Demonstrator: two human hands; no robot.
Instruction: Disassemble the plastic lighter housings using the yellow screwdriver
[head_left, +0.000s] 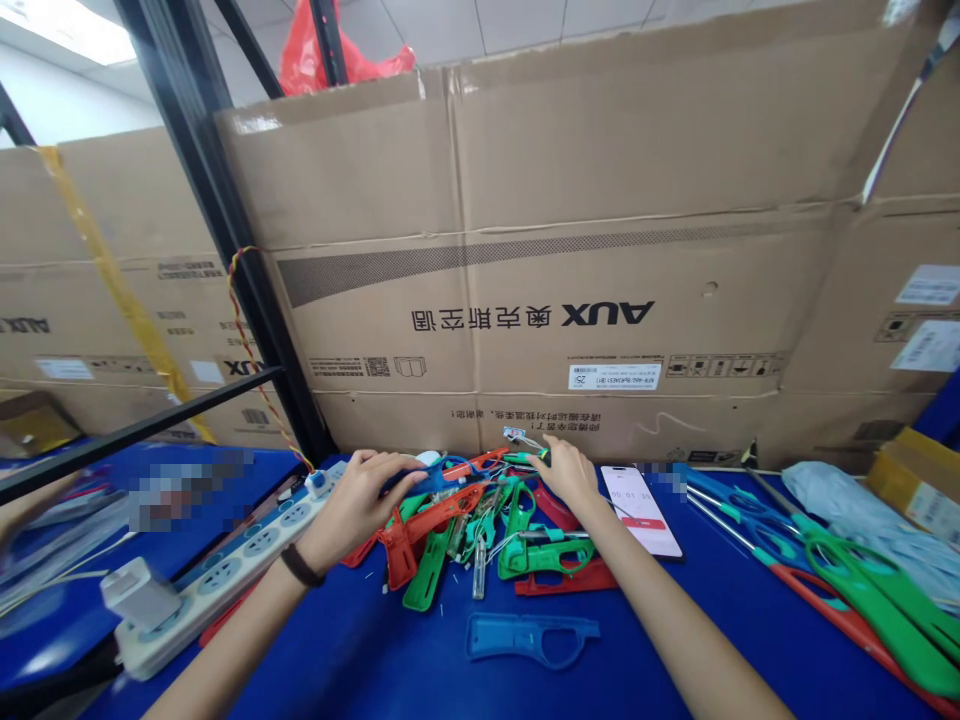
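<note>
My left hand (371, 505), with a dark band at the wrist, reaches to the far left of a heap of parts. Its curled fingers grip a blue plastic shell (435, 472) shaped like a long-nosed lighter casing. My right hand (568, 478) is closed at the heap's far right. At its fingertips shows a small green and yellow piece, mostly hidden. Between and below my hands lie green casings (429, 570), red casings (450, 513), a clear lighter insert (479, 570) and thin wires. Nearer to me, a blue half-shell (480, 637) lies apart.
A power strip (259, 548) with a white plug (139, 590) runs along the left. A phone (637, 510) showing a timer lies right of my hand. Long-nosed lighters (870, 590) and plastic bags (862, 510) are at the right. A cardboard wall (562, 250) stands behind.
</note>
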